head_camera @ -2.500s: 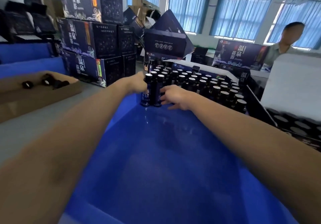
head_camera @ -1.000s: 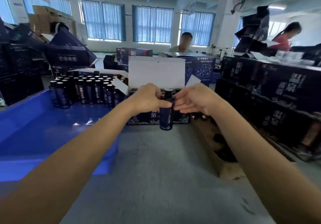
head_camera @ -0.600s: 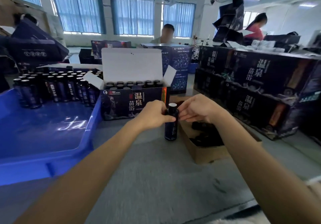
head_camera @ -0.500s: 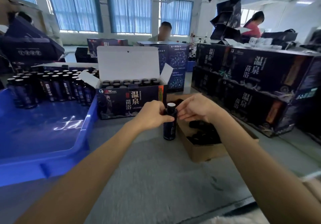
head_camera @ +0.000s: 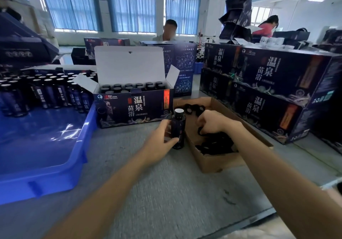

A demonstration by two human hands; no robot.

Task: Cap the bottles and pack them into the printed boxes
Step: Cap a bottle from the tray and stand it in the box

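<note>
My left hand grips a dark blue bottle standing upright on the grey table; its white sealed mouth has no cap. My right hand is over the brown cardboard tray of black caps, fingers curled round one black cap. Behind stands an open printed box with its white lid up and several capped bottles inside. More uncapped bottles stand in the blue plastic tray at the left.
Stacked printed boxes wall off the right side. More boxes stand behind the open one. A person sits at the back centre, another at the far right. The grey table runs toward me.
The bottle was carried from the blue tray to the table beside the cap tray. My right hand left the bottle's top and dropped into the cap tray.
</note>
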